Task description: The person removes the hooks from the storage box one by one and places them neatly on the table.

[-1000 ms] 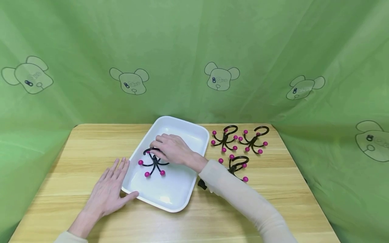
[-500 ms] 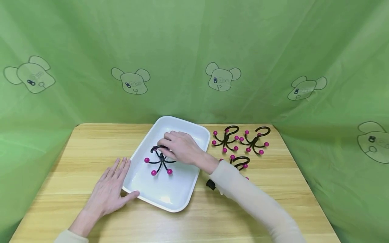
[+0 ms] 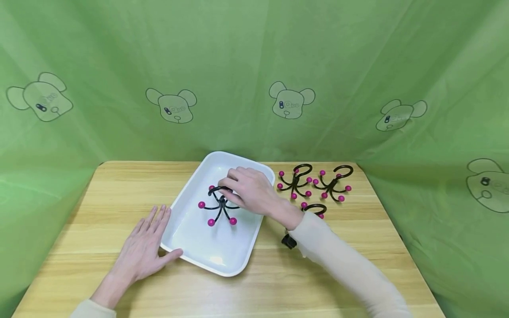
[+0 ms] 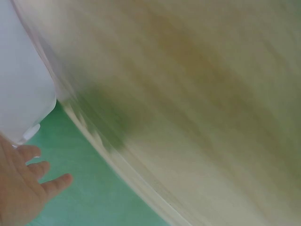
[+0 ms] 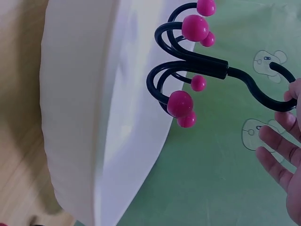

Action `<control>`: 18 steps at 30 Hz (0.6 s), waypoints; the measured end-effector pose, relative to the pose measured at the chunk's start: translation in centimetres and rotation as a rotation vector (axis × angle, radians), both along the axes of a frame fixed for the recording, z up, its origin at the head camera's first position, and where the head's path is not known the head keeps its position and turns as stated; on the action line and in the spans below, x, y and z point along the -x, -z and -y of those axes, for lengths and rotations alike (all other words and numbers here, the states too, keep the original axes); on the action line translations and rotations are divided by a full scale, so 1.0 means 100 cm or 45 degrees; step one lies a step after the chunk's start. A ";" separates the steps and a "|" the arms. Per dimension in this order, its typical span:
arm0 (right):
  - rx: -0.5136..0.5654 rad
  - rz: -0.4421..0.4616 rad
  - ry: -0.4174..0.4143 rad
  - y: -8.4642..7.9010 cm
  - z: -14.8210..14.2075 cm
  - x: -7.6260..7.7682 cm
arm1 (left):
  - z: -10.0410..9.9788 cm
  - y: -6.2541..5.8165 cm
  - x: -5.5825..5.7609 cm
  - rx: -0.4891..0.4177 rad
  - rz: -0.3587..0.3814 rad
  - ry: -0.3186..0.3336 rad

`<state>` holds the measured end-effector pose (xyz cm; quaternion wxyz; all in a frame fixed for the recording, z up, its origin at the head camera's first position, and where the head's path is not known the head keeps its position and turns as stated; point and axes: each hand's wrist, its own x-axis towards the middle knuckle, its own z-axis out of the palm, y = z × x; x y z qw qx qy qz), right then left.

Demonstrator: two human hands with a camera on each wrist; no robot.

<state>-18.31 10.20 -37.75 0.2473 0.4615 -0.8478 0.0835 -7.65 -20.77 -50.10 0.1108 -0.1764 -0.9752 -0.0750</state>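
My right hand (image 3: 251,190) pinches the curved top of a black multi-arm hanging hook (image 3: 222,202) with pink ball tips, held over the white tray (image 3: 210,256). The right wrist view has the hook (image 5: 207,67) hanging from the thumb and forefinger, its pink balls over the tray wall (image 5: 70,117), the other fingers loose. My left hand (image 3: 141,247) lies with fingers spread along the tray's near left corner, thumb on the rim. Part of that hand (image 4: 19,188) appears beside the tray (image 4: 23,80) in the left wrist view.
Two similar hooks, a left one (image 3: 295,181) and a right one (image 3: 332,185), lie on the wooden table (image 3: 358,265) right of the tray. A third hook (image 3: 316,208) is mostly hidden by my right forearm. A green curtain (image 3: 230,53) surrounds the table's back and sides.
My right hand has moved to the right and slightly toward the back with the hook. Its forearm now covers more of the third hook. The left hand and tray stay put.
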 end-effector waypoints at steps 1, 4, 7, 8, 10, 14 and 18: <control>0.005 -0.009 -0.001 -0.002 -0.002 -0.001 | 0.000 0.000 0.000 -0.002 0.002 -0.001; 0.011 -0.034 -0.001 -0.008 -0.007 -0.002 | 0.000 -0.001 0.000 -0.004 0.006 -0.002; 0.023 -0.050 0.004 -0.015 -0.014 -0.004 | 0.000 -0.001 0.000 -0.001 0.009 0.001; 0.029 -0.054 0.004 -0.016 -0.016 -0.005 | 0.000 -0.001 0.000 0.001 0.009 0.002; 0.042 -0.063 0.009 -0.020 -0.021 -0.006 | 0.000 -0.001 0.000 0.002 0.009 0.004; 0.075 -0.074 0.011 -0.028 -0.031 -0.008 | 0.000 -0.001 -0.001 -0.003 0.011 0.003; 0.115 -0.108 0.021 -0.036 -0.042 -0.008 | 0.001 -0.001 -0.001 -0.008 0.011 0.003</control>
